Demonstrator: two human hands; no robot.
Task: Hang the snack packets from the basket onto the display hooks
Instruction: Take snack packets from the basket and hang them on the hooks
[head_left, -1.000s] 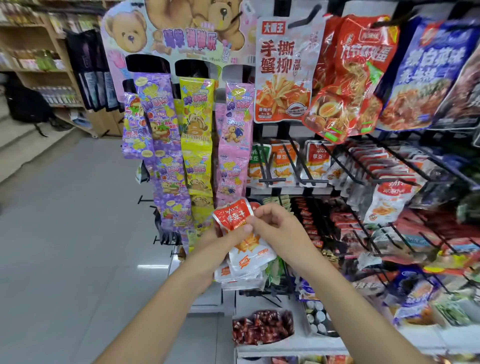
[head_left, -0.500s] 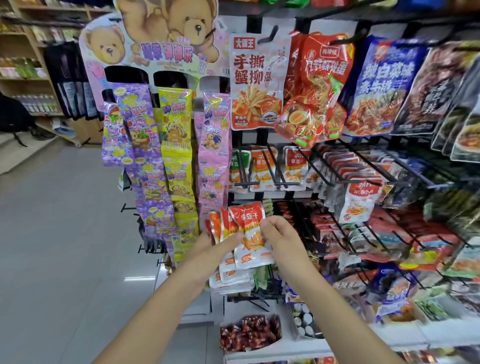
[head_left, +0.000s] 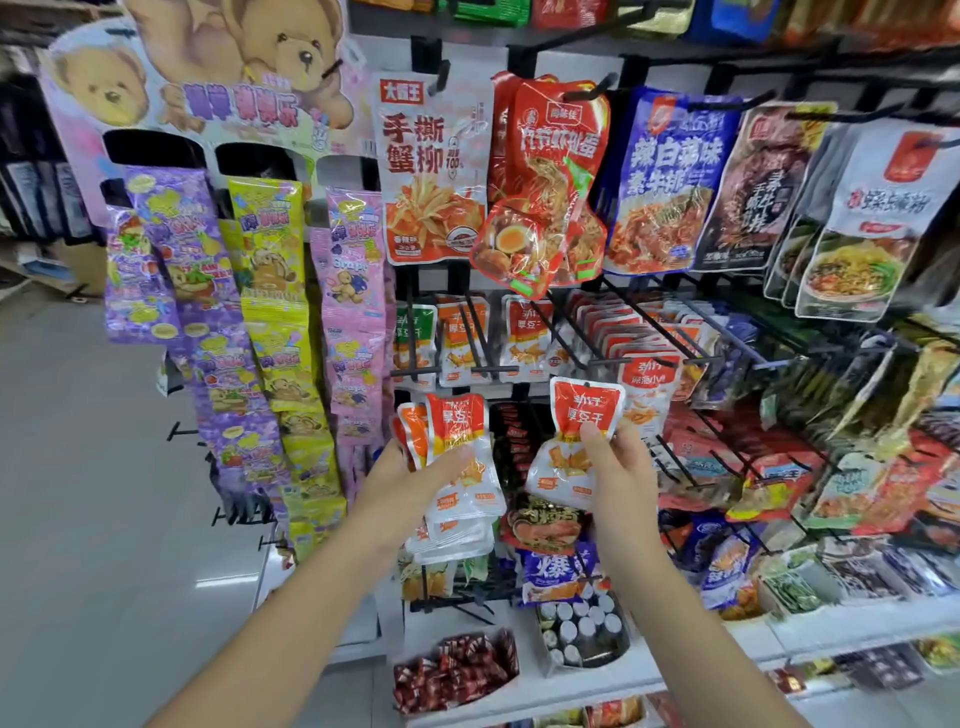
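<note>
My left hand (head_left: 415, 491) grips a fanned stack of several small orange-and-white snack packets (head_left: 460, 441) in front of the rack. My right hand (head_left: 618, 467) pinches a single packet (head_left: 582, 415) of the same kind, held upright to the right of the stack. Above both hands, black display hooks (head_left: 470, 338) carry matching orange-and-white packets (head_left: 522, 332). No basket is in view.
A bear-topped cardboard stand with purple, yellow and pink candy strips (head_left: 270, 322) hangs at the left. Large noodle and snack bags (head_left: 550, 182) hang along the top row. Crowded hooks of packets (head_left: 779, 467) fill the right. A white shelf (head_left: 597, 686) below holds boxed sweets. Grey floor lies left.
My right hand has pulled one packet off the stack and moved it right and up, apart from my left hand. The view has moved closer to the rack.
</note>
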